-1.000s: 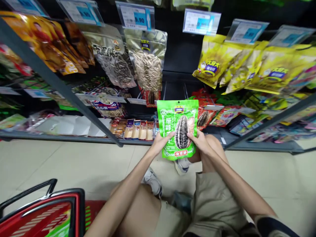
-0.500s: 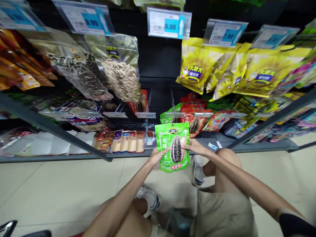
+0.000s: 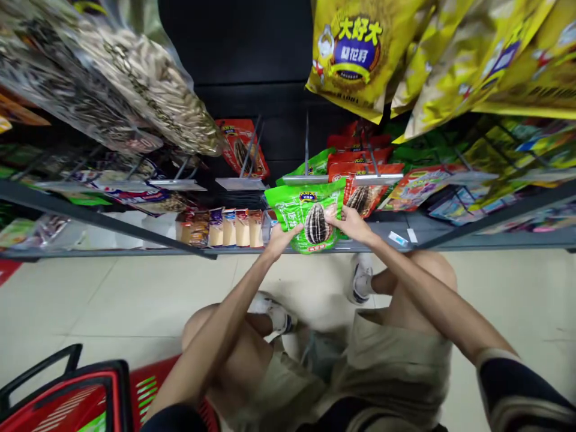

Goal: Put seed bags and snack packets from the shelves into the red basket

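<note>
The green packet [image 3: 312,222] moved shelfward, below a yellow 大好大 bag [image 3: 355,57]

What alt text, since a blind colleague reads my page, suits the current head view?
A person's left hand and right hand hold a green bag by its sides in front of shop shelves. Yellow bags hang at upper right; a red basket shows at lower left.

Your top [image 3: 360,415]: dark, beige stripes on the sleeve [image 3: 517,387] at four o'clock. Your shorts [image 3: 402,354]: khaki, five o'clock. Your shoes [image 3: 359,282]: white, dark trim, at four and six o'clock.
</note>
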Demonstrator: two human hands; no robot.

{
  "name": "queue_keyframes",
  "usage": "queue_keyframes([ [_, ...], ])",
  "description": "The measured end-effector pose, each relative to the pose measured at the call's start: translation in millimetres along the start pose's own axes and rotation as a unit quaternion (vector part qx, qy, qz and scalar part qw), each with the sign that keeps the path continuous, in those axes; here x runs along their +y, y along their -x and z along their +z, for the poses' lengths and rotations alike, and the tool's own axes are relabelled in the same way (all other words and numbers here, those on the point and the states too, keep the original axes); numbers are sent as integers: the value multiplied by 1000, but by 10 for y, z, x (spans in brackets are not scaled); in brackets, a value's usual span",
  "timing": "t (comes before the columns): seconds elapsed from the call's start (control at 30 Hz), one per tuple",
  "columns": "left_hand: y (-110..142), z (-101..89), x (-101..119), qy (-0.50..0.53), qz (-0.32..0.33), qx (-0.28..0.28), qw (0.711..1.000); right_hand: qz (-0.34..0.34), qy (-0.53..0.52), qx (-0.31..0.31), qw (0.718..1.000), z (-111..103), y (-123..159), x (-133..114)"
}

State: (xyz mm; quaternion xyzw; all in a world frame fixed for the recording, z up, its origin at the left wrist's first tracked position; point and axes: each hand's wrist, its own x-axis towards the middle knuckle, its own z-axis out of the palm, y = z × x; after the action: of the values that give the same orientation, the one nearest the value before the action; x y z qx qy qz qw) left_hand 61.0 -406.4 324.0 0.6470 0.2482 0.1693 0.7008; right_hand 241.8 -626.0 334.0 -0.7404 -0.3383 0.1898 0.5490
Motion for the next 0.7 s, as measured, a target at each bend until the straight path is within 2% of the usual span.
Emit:
queue_keyframes([
  [0.07, -10, -30, -110, 7, -15, -24, 1000, 38, 27, -12, 999, 30, 47, 74],
  [0.13, -12, -53, -142, 8, -18, -24, 1000, 48, 22, -25, 998, 42, 89, 106],
  [0.23, -23, -39, -42, 3, -2, -15, 1000, 23, -13, -22, 999, -2, 82, 51],
  [0.37, -84, 30, 117, 18, 19, 16, 1000, -6, -58, -9, 998, -60, -71, -75],
  [0.5, -159, 49, 136, 10, 33, 53, 998, 4, -65, 27, 998, 40, -174, -87],
  [0.7, -118, 34, 174, 9, 29, 63, 998, 17, -11, 66, 998, 205, -57, -32],
])
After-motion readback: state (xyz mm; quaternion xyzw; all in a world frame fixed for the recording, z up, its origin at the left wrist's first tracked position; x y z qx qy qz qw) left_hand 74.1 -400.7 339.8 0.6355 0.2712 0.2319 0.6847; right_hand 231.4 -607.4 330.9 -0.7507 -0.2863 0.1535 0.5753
